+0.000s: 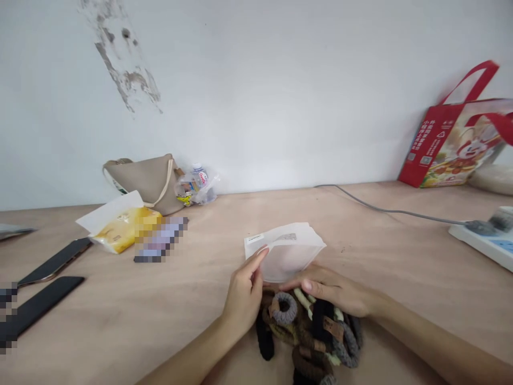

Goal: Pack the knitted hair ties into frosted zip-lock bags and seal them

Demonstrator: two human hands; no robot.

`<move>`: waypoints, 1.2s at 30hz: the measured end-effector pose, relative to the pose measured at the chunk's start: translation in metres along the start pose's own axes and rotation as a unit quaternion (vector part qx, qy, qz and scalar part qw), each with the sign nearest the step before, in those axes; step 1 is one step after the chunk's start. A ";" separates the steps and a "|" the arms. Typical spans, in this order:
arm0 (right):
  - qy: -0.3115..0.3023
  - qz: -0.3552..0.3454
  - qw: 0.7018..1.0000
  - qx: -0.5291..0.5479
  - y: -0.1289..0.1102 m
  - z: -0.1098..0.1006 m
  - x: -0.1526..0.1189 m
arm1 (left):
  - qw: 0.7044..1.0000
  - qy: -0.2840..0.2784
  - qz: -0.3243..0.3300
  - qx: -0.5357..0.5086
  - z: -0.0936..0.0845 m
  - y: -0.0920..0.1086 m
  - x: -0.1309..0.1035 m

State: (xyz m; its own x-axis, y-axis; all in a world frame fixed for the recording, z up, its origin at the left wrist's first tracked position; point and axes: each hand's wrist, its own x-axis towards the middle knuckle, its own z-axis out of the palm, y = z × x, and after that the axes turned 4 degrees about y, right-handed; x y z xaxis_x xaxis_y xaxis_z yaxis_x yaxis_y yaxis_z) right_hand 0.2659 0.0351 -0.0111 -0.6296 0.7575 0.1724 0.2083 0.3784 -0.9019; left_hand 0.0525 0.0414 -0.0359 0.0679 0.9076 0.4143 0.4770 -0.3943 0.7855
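Observation:
A white paper-like pouch (290,254) with printed labels lies in front of me, its near side raised a little. My left hand (244,289) grips its left edge, the index finger stretched along the surface and the other fingers largely hidden. Below the pouch is a pile of fabric hair ties (315,331) in brown, black, grey and pale green, some with small leather-like tags. A grey hair tie (285,308) rests on top at the left. My right hand (336,289) lies over the pile's far right side, fingers extended towards the pouch's lower edge, thumb apart.
At the left are a yellow tissue pack (124,227), a blurred phone-like object (162,240) and dark flat objects (52,262). A beige bag (148,179) and a bagged bottle (199,179) stand by the wall. At right are a red bag (430,141), a cable (380,208) and a power strip (487,243).

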 end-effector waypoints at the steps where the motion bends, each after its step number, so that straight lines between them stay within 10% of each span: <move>1: 0.001 0.001 1.000 0.005 -0.001 0.001 -0.002 | 1.000 -0.003 -0.011 -0.014 0.000 0.001 -0.003; 11: 0.207 0.080 0.975 -0.005 0.024 -0.005 -0.052 | 0.999 -0.004 0.027 0.029 -0.007 -0.002 0.007; 16: 0.187 -0.036 0.982 0.001 0.018 0.002 -0.071 | 0.994 -0.021 0.072 0.078 -0.005 -0.006 0.013; 22: 0.140 -0.096 0.983 -0.074 0.016 0.009 -0.067 | 0.989 -0.021 0.102 0.101 -0.005 -0.007 0.010; 28: 0.229 -0.081 0.959 -0.149 0.024 0.002 -0.067 | 0.987 -0.027 0.094 0.130 -0.005 -0.004 0.009; 36: 0.247 -0.055 0.943 -0.217 -0.005 -0.002 -0.010 | 0.983 -0.030 0.103 0.150 -0.006 -0.001 0.007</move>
State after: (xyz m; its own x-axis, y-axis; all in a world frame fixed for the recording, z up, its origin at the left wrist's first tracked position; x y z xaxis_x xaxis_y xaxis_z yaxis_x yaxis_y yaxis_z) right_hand 0.2725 0.0265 -0.0081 -0.2615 0.8159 0.5157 0.5161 0.5697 -0.6396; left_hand 0.0471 0.0475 -0.0304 0.2380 0.8233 0.5152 0.6834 -0.5189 0.5135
